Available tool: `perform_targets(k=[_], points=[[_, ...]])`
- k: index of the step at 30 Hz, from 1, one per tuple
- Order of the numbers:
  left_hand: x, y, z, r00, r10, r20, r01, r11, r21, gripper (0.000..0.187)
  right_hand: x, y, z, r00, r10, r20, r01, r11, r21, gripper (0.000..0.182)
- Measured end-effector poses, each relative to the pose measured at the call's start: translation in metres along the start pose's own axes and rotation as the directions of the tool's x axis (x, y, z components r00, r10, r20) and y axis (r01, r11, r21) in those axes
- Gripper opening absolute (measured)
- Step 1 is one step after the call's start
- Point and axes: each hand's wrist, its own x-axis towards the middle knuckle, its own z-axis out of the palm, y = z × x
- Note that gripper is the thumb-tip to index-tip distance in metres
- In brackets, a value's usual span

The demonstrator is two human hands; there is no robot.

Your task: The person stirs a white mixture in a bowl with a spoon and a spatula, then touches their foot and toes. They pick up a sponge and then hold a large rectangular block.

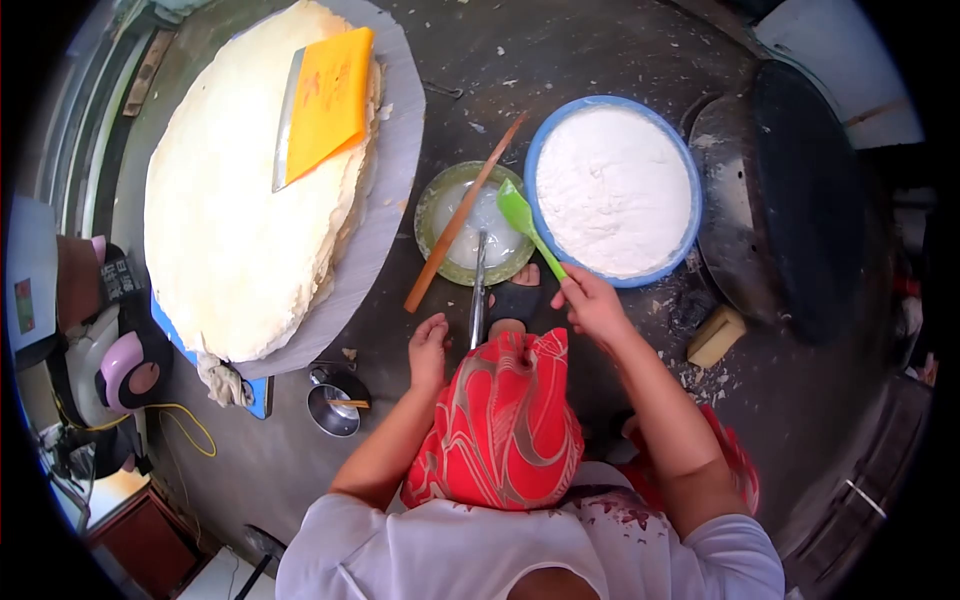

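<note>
My right hand (592, 302) grips the handle of a green spatula (514, 208), its head tilted up over the right rim of a green bowl (426, 238). Whitish liquid lies in that bowl, and a metal ladle handle (479, 285) sticks out toward me. Across the bowl lies a long wooden stick (455, 225). Just right of the spatula stands a blue basin (692, 170) filled with white flour-like powder (612, 190). My left hand (428, 348) hangs left of my knee, fingers curled with nothing visible in them, apart from the ladle handle.
At the left, a large stack of pale flat sheets (240, 200) on a round board (395, 190) carries a yellow scraper (330, 100). A small dark pot (335, 405) sits below it. To the right are a dark round pan (725, 200) and a yellowish block (716, 335).
</note>
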Motion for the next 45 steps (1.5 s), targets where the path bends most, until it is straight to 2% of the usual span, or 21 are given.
perform_targets(k=[2, 5, 7, 9, 10, 12, 13, 14, 15, 16, 18, 19, 21, 23, 26, 29, 33, 35, 39, 41, 45], points=[[-0.025, 0.029, 0.004, 0.984, 0.166, 0.056, -0.168, 0.985, 0.03, 0.027, -0.016, 0.009, -0.021, 0.981, -0.166, -0.104, 0.162, 0.986, -0.045, 0.035], [-0.064, 0.095, 0.025, 0.924, 0.322, 0.203, -0.338, 0.94, 0.046, 0.029, -0.02, 0.023, -0.051, 0.949, -0.189, -0.252, 0.168, 0.981, -0.101, 0.034], [-0.094, 0.136, 0.047, 0.845, 0.413, 0.34, -0.456, 0.888, 0.056, 0.029, -0.011, 0.043, -0.077, 0.867, -0.372, -0.332, 0.088, 0.769, -0.633, 0.031], [-0.139, 0.173, 0.077, 0.732, 0.467, 0.496, -0.565, 0.823, 0.059, 0.029, -0.037, 0.027, -0.078, 0.815, -0.451, -0.363, 0.064, 0.694, -0.717, 0.028], [-0.163, 0.185, 0.091, 0.664, 0.469, 0.582, -0.618, 0.782, 0.075, 0.029, -0.053, 0.018, -0.078, 0.831, -0.454, -0.323, 0.082, 0.672, -0.736, 0.027], [-0.209, 0.191, 0.117, 0.413, 0.496, 0.763, -0.733, 0.679, -0.045, 0.029, -0.072, 0.012, -0.084, 0.849, -0.469, -0.245, 0.105, 0.604, -0.79, 0.026], [-0.232, 0.188, 0.135, 0.247, 0.547, 0.799, -0.864, 0.499, -0.074, 0.027, -0.09, 0.002, -0.087, 0.841, -0.499, -0.208, 0.121, 0.549, -0.827, 0.026], [-0.242, 0.174, 0.154, -0.081, 0.639, 0.765, -0.92, 0.247, -0.303, 0.026, -0.079, 0.026, -0.105, 0.863, -0.448, -0.233, 0.142, 0.658, -0.74, 0.025], [-0.265, 0.163, 0.165, -0.095, 0.572, 0.815, -0.906, 0.29, -0.309, 0.027, -0.067, 0.048, -0.122, 0.885, -0.393, -0.248, 0.155, 0.753, -0.64, 0.025], [-0.283, 0.151, 0.172, -0.097, 0.437, 0.894, -0.854, 0.424, -0.3, 0.028, -0.088, 0.013, -0.113, 0.862, -0.445, -0.243, 0.067, 0.575, -0.816, 0.024], [-0.299, 0.117, 0.196, -0.225, 0.453, 0.863, -0.834, 0.369, -0.411, 0.022, -0.099, 0.004, -0.12, 0.843, -0.517, -0.151, 0.102, 0.427, -0.898, 0.024], [-0.299, 0.109, 0.206, -0.224, 0.458, 0.86, -0.832, 0.37, -0.413, 0.022, -0.099, 0.003, -0.122, 0.845, -0.521, -0.119, 0.11, 0.388, -0.915, 0.024], [-0.293, 0.095, 0.22, -0.278, 0.46, 0.843, -0.879, 0.233, -0.417, 0.023, -0.095, 0.005, -0.125, 0.844, -0.53, -0.086, 0.123, 0.347, -0.93, 0.024], [-0.278, 0.093, 0.23, -0.263, 0.447, 0.855, -0.902, 0.201, -0.383, 0.025, -0.09, 0.007, -0.127, 0.846, -0.531, -0.048, 0.141, 0.308, -0.941, 0.024], [-0.258, 0.095, 0.239, -0.185, 0.54, 0.821, -0.958, 0.089, -0.274, 0.021, -0.071, 0.003, -0.128, 0.85, -0.526, -0.017, 0.184, 0.328, -0.927, 0.023], [-0.251, 0.098, 0.244, -0.106, 0.587, 0.803, -0.97, 0.116, -0.213, 0.018, -0.055, -0.01, -0.12, 0.861, -0.508, -0.019, 0.193, 0.36, -0.913, 0.022], [-0.25, 0.104, 0.247, -0.074, 0.6, 0.797, -0.969, 0.146, -0.2, 0.015, -0.016, -0.015, -0.108, 0.846, -0.53, -0.061, 0.222, 0.453, -0.863, 0.022], [-0.25, 0.109, 0.246, -0.027, 0.598, 0.801, -0.966, 0.19, -0.174, 0.013, 0.015, -0.007, -0.104, 0.828, -0.552, -0.094, 0.299, 0.578, -0.759, 0.022], [-0.248, 0.11, 0.248, 0.003, 0.615, 0.789, -0.963, 0.216, -0.164, 0.012, 0.051, 0.002, -0.091, 0.849, -0.491, -0.197, 0.277, 0.73, -0.625, 0.023], [-0.248, 0.111, 0.248, 0.021, 0.587, 0.809, -0.958, 0.243, -0.152, 0.011, 0.064, 0.008, -0.087, 0.86, -0.43, -0.276, 0.284, 0.852, -0.44, 0.025], [-0.247, 0.114, 0.245, 0.024, 0.585, 0.811, -0.958, 0.245, -0.148, 0.01, 0.047, 0.017, -0.081, 0.855, -0.444, -0.266, 0.27, 0.821, -0.503, 0.025]])
